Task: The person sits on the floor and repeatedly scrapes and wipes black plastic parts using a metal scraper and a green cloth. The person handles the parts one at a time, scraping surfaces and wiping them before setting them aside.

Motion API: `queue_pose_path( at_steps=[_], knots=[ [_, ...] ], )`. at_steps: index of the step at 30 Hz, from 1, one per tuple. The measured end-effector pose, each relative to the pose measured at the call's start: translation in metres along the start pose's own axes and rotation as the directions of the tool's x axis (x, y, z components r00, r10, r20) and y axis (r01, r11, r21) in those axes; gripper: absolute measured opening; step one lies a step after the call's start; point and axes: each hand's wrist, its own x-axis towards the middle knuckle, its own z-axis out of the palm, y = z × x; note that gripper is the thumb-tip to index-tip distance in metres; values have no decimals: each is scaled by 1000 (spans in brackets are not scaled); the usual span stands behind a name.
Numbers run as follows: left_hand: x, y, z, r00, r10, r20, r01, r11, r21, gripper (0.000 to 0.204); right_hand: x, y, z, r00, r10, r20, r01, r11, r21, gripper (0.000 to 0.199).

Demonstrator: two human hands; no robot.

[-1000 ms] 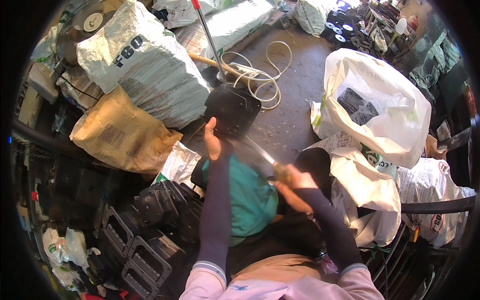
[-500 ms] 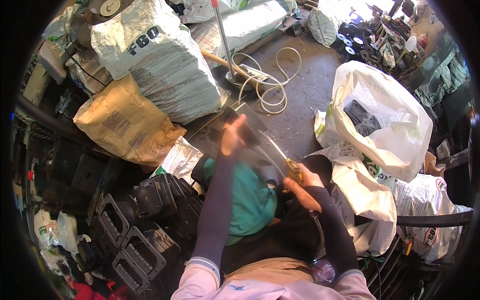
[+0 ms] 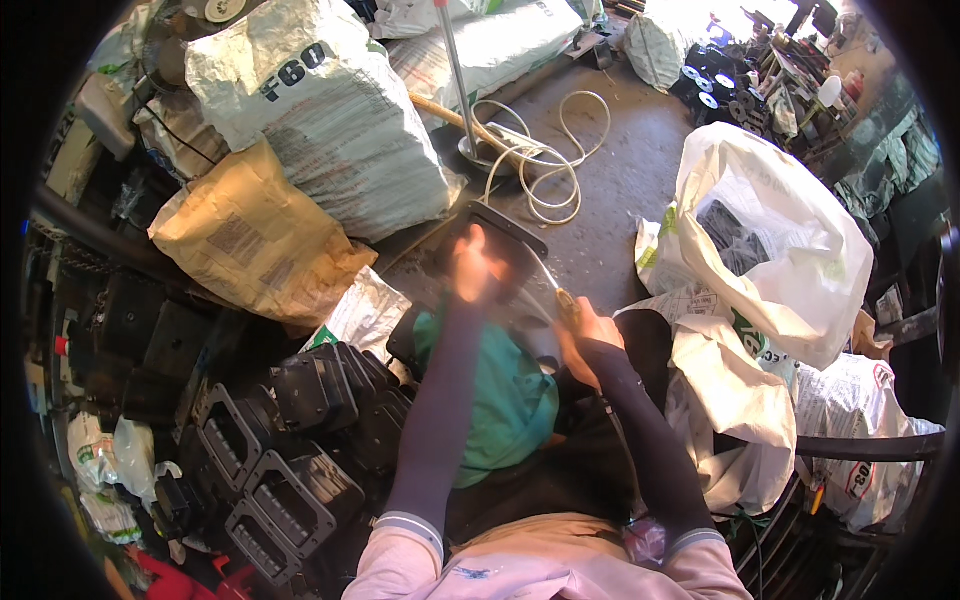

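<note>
My left hand [image 3: 474,268], partly smeared by motion, grips a black plastic housing [image 3: 510,226] with a flat rimmed edge, held above my lap. In my right hand [image 3: 592,334] is a yellow-handled air blow gun [image 3: 568,303], its thin metal nozzle angled up and left to the housing's rim. A hose runs down from the gun along my right forearm. Beneath my left arm lies a green cloth [image 3: 505,420] over my leg. Several similar black housings [image 3: 290,505] are stacked on my left.
An open white sack [image 3: 800,300] with dark pieces inside stands at the right. Ahead on the left are a brown paper bag [image 3: 255,240] and a large white sack [image 3: 330,140]. A pale coiled cable [image 3: 575,165] and a metal pole [image 3: 458,75] are on the floor ahead.
The housing has turned in my left hand, now showing its rimmed edge. My right hand has moved slightly up and left with the blow gun, bringing its nozzle closer.
</note>
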Motion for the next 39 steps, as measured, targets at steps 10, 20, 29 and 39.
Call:
queue_pose_path(
  at_steps=[10, 20, 29, 39],
  knots=[
    [-23, -5, 18, 995, -15, 104, 8, 998, 63, 59, 29, -33, -3, 1000, -11, 6, 11, 999, -46, 35],
    [-30, 12, 20, 998, 23, 56, -15, 991, -136, 42, -26, 0, -1, 992, 68, 105, -64, 997, -41, 35],
    [-21, 10, 13, 985, 52, 163, 4, 945, -327, 37, -26, -4, 23, 990, 51, 131, -39, 995, -91, 35],
    [-37, -19, 28, 839, 403, 365, -491, 270, 828, 49, -52, 21, -23, 985, 51, 164, -78, 984, 163, 37]
  ],
)
